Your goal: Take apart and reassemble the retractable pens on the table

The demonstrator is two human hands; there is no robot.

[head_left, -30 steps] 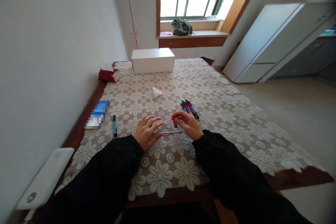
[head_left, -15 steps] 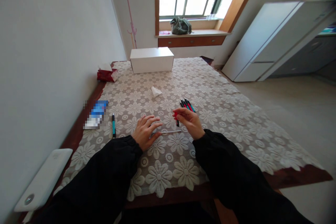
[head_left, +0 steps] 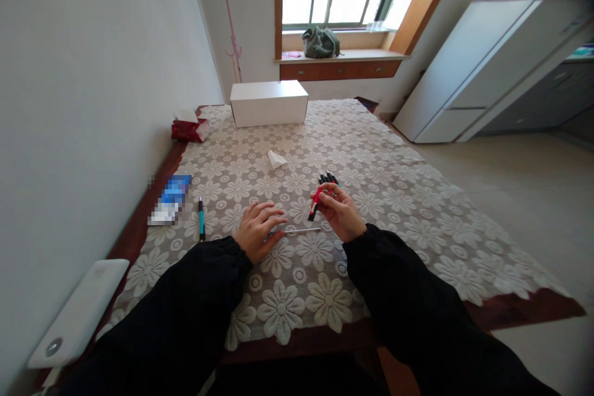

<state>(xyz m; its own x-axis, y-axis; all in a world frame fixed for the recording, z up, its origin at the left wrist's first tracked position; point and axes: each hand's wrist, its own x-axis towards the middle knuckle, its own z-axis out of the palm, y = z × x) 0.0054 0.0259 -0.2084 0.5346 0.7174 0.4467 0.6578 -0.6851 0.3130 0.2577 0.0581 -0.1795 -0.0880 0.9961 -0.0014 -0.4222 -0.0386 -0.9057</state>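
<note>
My right hand (head_left: 340,211) holds a short red and black pen piece (head_left: 315,204) in its fingertips, just above the lace tablecloth (head_left: 399,198). My left hand (head_left: 257,231) lies flat on the cloth with its fingers spread, resting on the left end of a thin grey pen refill (head_left: 302,231) that lies between the two hands. A bunch of red, teal and black pens (head_left: 327,178) lies just beyond my right hand, partly hidden by it. A single teal pen (head_left: 201,218) lies to the left of my left hand.
A white box (head_left: 269,103) stands at the table's far end, with a red tissue pack (head_left: 189,129) to its left. A crumpled tissue (head_left: 277,161) lies mid-table. A blue packet (head_left: 171,200) and a white device (head_left: 78,312) sit by the left wall. A white cabinet (head_left: 468,74) stands right.
My right hand has lifted slightly and tilted the red pen piece, moving it up and to the right. My left hand has stayed on the refill.
</note>
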